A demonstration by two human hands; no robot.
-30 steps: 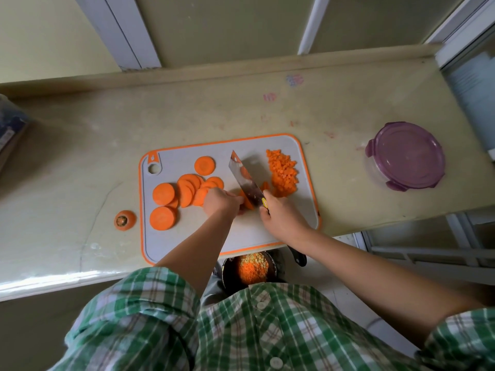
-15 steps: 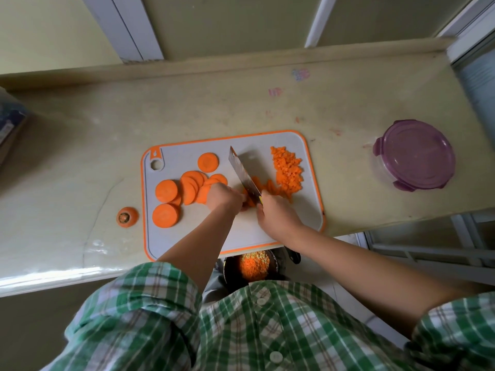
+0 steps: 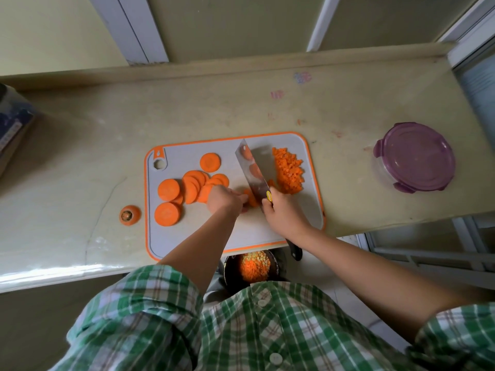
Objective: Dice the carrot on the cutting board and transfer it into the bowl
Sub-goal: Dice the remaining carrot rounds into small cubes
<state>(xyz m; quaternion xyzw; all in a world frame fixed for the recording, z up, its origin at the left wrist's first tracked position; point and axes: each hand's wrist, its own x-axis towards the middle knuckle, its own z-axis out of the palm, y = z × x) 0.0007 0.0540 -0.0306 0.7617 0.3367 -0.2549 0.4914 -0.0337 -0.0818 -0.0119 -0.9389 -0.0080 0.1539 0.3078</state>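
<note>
The right hand (image 3: 284,212) is wrapped tight round the handle of the knife (image 3: 253,170), choked up close to the blade, which I'd guess gives better control over small cuts. The blade is angled across the middle of the cutting board (image 3: 171,236), tip pointing to the far side. The left hand (image 3: 223,199) sits just left of the blade with its fingers curled in, pinning a carrot piece (image 3: 251,200) against the board; knuckles forward like that keeps the fingertips clear of the edge.

The work is sorted by stage. The uncut carrot slices (image 3: 192,186) are fanned out on the left. The diced carrot (image 3: 289,170) is heaped on the far right, out of the blade's way. The board overhangs the near edge of the tabletop (image 3: 80,156), and the bowl (image 3: 227,266) waits just below it, already holding some dice, presumably so each batch can be swept straight off. Plenty of slices are left, so I'd call it about halfway.

A trimmed carrot top (image 3: 130,215) lies off the board to the left, and a purple-lidded container (image 3: 415,158) stands well to the right.
</note>
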